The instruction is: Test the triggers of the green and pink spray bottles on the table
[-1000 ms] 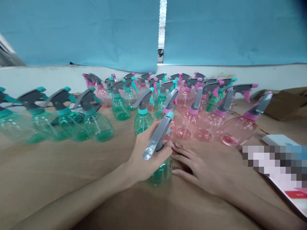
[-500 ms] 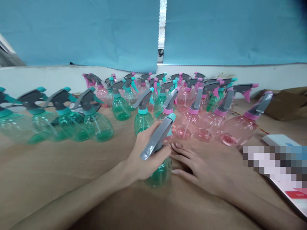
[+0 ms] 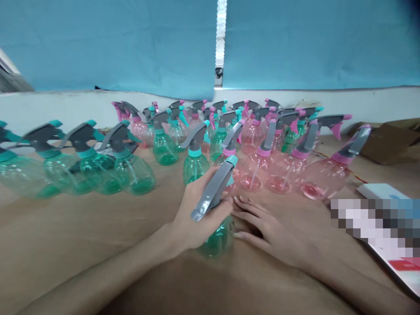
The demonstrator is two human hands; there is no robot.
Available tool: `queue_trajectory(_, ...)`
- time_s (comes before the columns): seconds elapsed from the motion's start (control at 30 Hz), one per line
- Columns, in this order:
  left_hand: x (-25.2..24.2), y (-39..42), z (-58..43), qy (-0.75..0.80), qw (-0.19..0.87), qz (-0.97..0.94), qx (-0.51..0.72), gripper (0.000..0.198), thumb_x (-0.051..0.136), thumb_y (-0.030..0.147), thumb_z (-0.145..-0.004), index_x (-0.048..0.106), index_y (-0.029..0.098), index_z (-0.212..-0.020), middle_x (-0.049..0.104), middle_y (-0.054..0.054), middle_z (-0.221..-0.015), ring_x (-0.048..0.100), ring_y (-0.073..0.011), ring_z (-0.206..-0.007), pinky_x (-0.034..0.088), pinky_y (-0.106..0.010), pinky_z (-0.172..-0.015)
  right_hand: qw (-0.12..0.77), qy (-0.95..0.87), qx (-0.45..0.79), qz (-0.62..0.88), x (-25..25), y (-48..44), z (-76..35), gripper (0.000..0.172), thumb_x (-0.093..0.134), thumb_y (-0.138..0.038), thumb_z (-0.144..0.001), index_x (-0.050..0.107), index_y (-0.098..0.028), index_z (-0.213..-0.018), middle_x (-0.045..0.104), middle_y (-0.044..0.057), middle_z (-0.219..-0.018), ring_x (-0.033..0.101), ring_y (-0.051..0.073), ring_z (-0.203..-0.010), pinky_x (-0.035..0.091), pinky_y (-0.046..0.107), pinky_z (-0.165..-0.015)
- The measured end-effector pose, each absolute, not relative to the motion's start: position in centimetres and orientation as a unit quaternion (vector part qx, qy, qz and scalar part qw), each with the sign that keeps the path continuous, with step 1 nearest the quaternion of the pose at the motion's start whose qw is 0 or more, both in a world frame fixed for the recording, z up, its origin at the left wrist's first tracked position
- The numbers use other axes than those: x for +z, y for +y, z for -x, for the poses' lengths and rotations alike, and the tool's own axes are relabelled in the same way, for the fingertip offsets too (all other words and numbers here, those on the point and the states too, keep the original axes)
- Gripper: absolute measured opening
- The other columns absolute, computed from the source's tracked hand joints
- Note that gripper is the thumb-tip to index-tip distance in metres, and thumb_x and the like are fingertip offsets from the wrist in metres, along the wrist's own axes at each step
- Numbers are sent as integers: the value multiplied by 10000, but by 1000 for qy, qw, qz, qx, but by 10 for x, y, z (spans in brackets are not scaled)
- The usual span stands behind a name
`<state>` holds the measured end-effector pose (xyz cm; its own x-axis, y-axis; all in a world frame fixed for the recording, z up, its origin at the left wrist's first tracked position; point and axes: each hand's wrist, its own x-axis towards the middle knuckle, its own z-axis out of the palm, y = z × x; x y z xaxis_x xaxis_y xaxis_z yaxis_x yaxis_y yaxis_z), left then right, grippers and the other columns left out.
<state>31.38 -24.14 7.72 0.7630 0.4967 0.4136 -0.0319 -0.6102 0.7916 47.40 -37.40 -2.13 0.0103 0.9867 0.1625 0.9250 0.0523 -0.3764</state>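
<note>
Spray bottles [image 3: 196, 168] stand in rows on a table [image 3: 82, 227].

Green spray bottle [image 3: 216, 239], grey trigger [image 3: 211, 192]; pink spray bottles [image 3: 324, 179]

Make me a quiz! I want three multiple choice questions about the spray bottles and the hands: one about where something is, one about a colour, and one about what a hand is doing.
1. Where are the front pink spray bottles?
A) Right of the held bottle
B) Left of the held bottle
C) Under the held bottle

2. What colour is the sprayer head of the green spray bottle in the left hand?
A) Pink
B) Grey
C) Orange

3. What is the right hand doing?
A) Lifting a bottle
B) Making a fist
C) Lying open on the tan table top

Answers:
1. A, they stand on the right of the view.
2. B, grey shows above the fingers.
3. C, its fingers spread beside the bottle.
</note>
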Motion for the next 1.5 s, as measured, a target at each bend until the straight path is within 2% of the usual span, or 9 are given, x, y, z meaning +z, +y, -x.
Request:
queue_trajectory(0.1,75,-244,-314,155,403,-841,326,211,536,226,-775,548,237,-985,588,33,-688,576,-156,-603,490,-282,-613,205,-697,83,682,-20,-374,-474,553,464,-542,-936,521,-202,-1367,421,97,-1497,327,263,-1403,320,489,-1133)
queue_trajectory(0.4,75,-244,-316,156,401,-843,321,250,535,248,-784,540,221,-1033,597,26,-716,550,-146,-606,470,-278,-616,200,-699,82,682,-17,-374,-473,559,453,-537,-943,506,-188,-1377,423,101,-1494,322,260,-1406,317,494,-1134)
queue_trajectory(0.67,76,-244,-316,159,411,-843,309,231,535,253,-780,529,231,-1009,579,32,-695,570,-161,-644,473,-282,-627,228,-695,78,678,-19,-374,-473,527,500,-523,-927,521,-232,-1365,458,93,-1470,362,280,-1384,348,523,-1110)
queue_trajectory(0.93,76,-244,-316,151,402,-848,310,214,538,250,-791,522,231,-1003,612,21,-762,569,-148,-628,486,-272,-629,211,-696,74,682,-18,-374,-473,546,476,-533,-935,514,-208,-1371,450,99,-1475,347,274,-1393,341,514,-1117)
queue_trajectory(1.23,76,-243,-315,143,404,-846,318,234,541,235,-782,535,226,-1016,623,19,-751,593,-158,-631,488,-285,-604,237,-693,79,676,-20,-374,-474,520,511,-513,-925,516,-243,-1369,455,91,-1472,361,284,-1385,345,534,-1108)
queue_trajectory(1.5,74,-243,-316,151,402,-847,314,234,540,244,-781,538,237,-1015,627,17,-747,599,-162,-634,481,-283,-588,229,-691,86,680,-20,-374,-473,528,503,-520,-925,533,-216,-1356,458,98,-1470,354,278,-1389,334,513,-1121)
